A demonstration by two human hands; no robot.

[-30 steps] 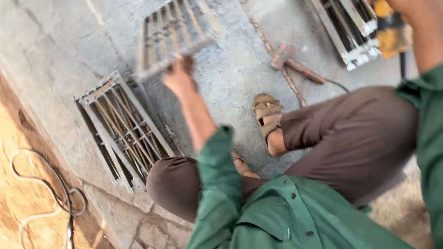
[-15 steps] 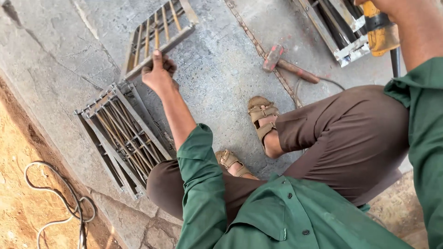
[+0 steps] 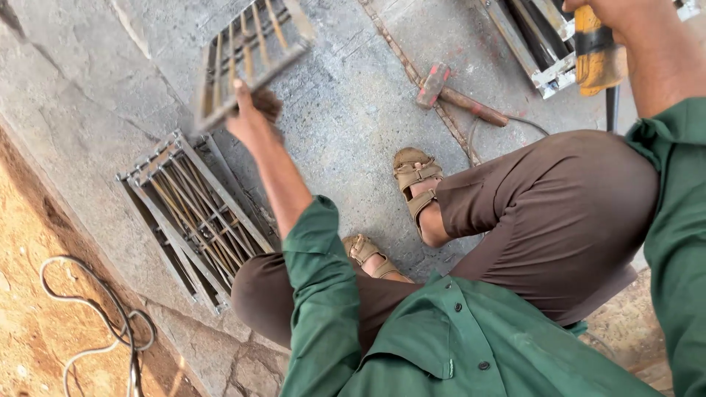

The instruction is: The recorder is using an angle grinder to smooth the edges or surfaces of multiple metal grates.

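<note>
Left hand [image 3: 250, 121] on metal grate [image 3: 250, 51] (blurred)

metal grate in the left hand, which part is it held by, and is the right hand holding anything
The left hand grips the metal grate at its near edge. The right hand holds a yellow power tool around its body.

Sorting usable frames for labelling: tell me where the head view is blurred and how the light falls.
Head view: left hand and the metal grate it grips are smeared by motion blur; the stacked grates and hammer stay sharp. Light is soft and even, without glare; right hand is cropped at the top edge.
</note>
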